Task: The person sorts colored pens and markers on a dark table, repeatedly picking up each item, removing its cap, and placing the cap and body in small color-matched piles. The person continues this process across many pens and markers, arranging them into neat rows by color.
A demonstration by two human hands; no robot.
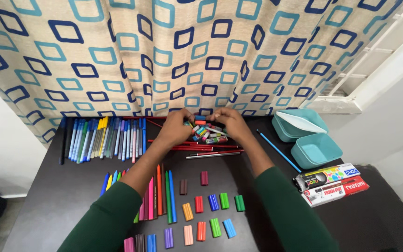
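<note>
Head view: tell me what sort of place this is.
Probably a home desk by a window: a dark tabletop against a beige curtain with blue squares, rows of coloured pens and small coloured clay blocks, and both hands on a pile of small stationery.

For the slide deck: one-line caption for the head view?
Left hand and right hand cup a pile of small coloured pieces on a dark table.

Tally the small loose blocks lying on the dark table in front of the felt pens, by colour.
green blocks: 3
blue blocks: 3
red blocks: 2
brown blocks: 2
maroon block: 1
orange block: 1
peach block: 1
purple block: 1
pink block: 1
Total: 15
</note>
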